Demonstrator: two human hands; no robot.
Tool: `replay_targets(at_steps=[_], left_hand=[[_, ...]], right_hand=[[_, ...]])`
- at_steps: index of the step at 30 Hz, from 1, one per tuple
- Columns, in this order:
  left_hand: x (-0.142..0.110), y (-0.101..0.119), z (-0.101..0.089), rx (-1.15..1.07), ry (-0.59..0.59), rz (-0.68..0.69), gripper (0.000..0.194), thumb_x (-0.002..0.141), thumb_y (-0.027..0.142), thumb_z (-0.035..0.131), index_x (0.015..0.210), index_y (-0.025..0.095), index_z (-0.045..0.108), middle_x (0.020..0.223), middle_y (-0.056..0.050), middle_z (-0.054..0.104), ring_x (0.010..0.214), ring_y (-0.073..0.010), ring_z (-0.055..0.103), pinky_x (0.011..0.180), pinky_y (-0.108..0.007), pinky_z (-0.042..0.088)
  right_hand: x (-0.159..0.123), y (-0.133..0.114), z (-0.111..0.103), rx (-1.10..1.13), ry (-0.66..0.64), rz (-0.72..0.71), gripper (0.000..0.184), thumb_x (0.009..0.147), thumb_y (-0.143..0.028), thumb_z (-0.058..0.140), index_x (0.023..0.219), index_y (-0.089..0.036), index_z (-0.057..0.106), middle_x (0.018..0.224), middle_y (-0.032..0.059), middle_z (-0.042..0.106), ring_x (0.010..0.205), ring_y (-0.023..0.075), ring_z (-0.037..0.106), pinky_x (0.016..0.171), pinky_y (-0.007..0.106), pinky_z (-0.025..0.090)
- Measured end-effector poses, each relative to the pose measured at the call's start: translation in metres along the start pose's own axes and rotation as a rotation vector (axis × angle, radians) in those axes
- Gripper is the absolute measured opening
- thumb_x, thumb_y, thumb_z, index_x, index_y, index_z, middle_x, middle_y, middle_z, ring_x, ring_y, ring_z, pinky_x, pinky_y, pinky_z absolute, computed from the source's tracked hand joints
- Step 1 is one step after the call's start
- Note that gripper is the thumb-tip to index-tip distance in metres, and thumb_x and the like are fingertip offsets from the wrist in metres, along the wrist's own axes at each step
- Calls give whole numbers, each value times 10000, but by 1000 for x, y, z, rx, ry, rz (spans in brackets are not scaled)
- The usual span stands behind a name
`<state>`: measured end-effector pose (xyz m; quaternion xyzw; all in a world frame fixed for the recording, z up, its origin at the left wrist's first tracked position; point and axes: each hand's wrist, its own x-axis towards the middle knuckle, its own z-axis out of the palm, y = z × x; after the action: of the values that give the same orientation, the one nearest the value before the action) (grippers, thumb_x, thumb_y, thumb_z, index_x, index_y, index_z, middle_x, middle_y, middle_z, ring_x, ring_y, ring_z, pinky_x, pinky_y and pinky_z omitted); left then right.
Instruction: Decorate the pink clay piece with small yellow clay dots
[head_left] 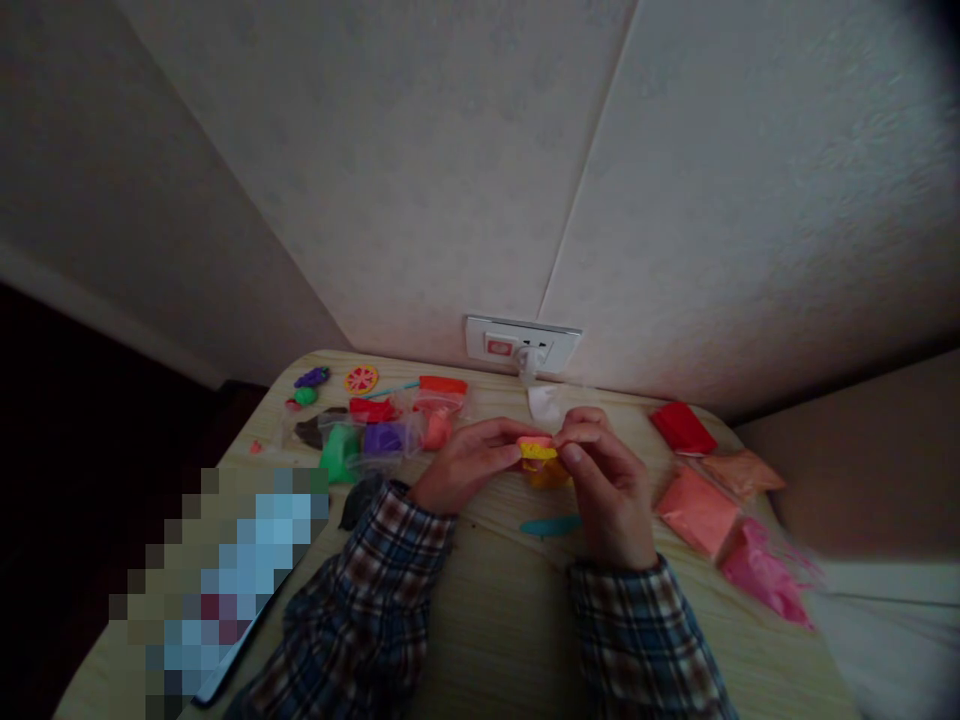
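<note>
Both my hands meet above the middle of a light wooden table. My left hand and my right hand pinch a small lump of yellow and orange modelling clay between their fingertips. Fingers of both hands are closed on it. A flat teal clay strip lies on the table just below the hands. Plaid sleeves cover both forearms.
Bags of clay lie on the right: red, orange, salmon, pink. On the left sit green, purple and red clay pieces and a round orange-slice shape. A wall socket is behind. A blurred flat object lies at the left front.
</note>
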<state>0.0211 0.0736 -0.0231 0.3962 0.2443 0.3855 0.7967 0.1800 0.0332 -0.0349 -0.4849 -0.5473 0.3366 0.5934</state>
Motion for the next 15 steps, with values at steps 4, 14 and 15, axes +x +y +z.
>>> replay_targets(at_steps=[4,14,15], left_hand=[[0,2,1,-12,3,-2,294,684,377,812,890,169,780,876,-69,753,811,-173,643,784,-288,474],[1,1,0,-2,8,-4,324,668,380,826,904,163,781,879,-70,751,814,-173,646,780,-282,478],[1,1,0,-3,8,-2,317,671,379,824,899,164,781,870,-67,750,806,-170,643,776,-281,478]], right_hand=[[0,1,1,39,25,6,159,871,-354,588,816,-255,699,904,44,557,885,215,529,759,364,408],[1,0,2,154,9,30,76,821,-326,667,821,-261,707,926,34,557,878,200,516,768,345,404],[1,0,2,174,1,35,76,823,-325,668,828,-260,706,933,34,555,870,194,515,757,338,405]])
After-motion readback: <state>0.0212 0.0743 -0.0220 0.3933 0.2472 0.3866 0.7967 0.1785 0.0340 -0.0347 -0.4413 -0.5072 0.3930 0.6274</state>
